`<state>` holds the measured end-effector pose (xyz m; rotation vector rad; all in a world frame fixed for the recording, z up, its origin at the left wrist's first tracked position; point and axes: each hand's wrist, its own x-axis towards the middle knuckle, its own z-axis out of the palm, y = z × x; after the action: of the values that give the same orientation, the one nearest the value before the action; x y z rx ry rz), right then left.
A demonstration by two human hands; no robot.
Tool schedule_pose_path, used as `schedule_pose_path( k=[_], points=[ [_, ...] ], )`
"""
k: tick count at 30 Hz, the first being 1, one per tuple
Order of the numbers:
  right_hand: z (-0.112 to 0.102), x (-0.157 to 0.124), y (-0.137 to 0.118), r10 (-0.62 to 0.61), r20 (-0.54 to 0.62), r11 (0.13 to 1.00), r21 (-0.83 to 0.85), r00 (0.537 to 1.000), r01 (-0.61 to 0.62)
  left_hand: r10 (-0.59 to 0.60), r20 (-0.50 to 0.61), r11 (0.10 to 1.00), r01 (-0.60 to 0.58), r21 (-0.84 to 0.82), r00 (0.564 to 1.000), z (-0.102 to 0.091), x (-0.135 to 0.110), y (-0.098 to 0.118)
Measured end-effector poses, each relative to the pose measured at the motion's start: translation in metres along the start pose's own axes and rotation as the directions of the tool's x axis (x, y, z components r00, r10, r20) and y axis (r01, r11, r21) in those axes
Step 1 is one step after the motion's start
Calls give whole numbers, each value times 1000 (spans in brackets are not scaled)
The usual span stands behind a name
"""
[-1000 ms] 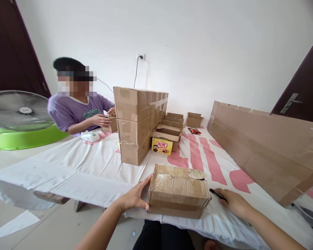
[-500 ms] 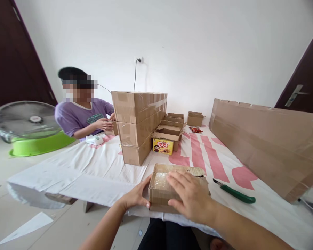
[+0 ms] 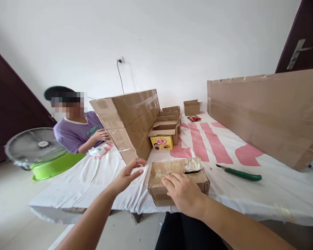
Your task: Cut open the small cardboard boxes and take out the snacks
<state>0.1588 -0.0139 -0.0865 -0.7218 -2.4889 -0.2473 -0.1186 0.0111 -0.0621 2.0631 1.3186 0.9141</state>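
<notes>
A small taped cardboard box (image 3: 177, 175) lies on the white and pink cloth (image 3: 94, 177) in front of me. My right hand (image 3: 184, 192) rests on the box's near top edge, fingers curled over it. My left hand (image 3: 126, 175) hovers just left of the box, fingers spread, holding nothing. A green-handled knife (image 3: 240, 173) lies on the cloth to the right of the box, away from both hands.
A stack of long cardboard boxes (image 3: 130, 121) stands behind my left hand. Open small cartons and a yellow packet box (image 3: 161, 142) sit beyond. A big flat carton (image 3: 266, 118) stands at the right. A person in a purple shirt (image 3: 75, 132) works at the left, near a fan (image 3: 33, 147) and green basin.
My left hand has let go of the box's left side and lifted away, open. My right hand stays on top of the box. The view has swung left and tilted.
</notes>
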Motion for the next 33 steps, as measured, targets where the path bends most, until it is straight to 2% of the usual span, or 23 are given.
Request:
schedule_pose_path(
  k=[2,4,7,10,15,25,28,33],
  points=[
    [1,0,0,-1,-9,1000,-11,1000,1,106,118,975,-126,182,987,-4,11,28],
    [0,0,0,-1,-16,1000,-24,1000,1,167,296,905,-265,333,941,2,24,53],
    [0,-1,0,-1,-9,999,-35,1000,1,150,489,781,-406,475,859,16,42,76],
    [0,-1,1,0,-5,1000,-31,1000,0,103,585,665,-493,561,804,23,55,85],
    [2,0,2,-15,-39,999,-32,999,14,73,654,509,-592,625,753,24,63,93],
    [1,0,2,-13,-13,999,-34,1000,13,62,679,384,-645,660,732,34,64,94],
    [0,0,1,-10,-18,999,-38,1000,9,43,676,387,-636,667,735,33,64,94],
    [1,-1,1,-17,-19,999,-35,1000,16,45,639,482,-577,660,768,24,61,94]
  ],
)
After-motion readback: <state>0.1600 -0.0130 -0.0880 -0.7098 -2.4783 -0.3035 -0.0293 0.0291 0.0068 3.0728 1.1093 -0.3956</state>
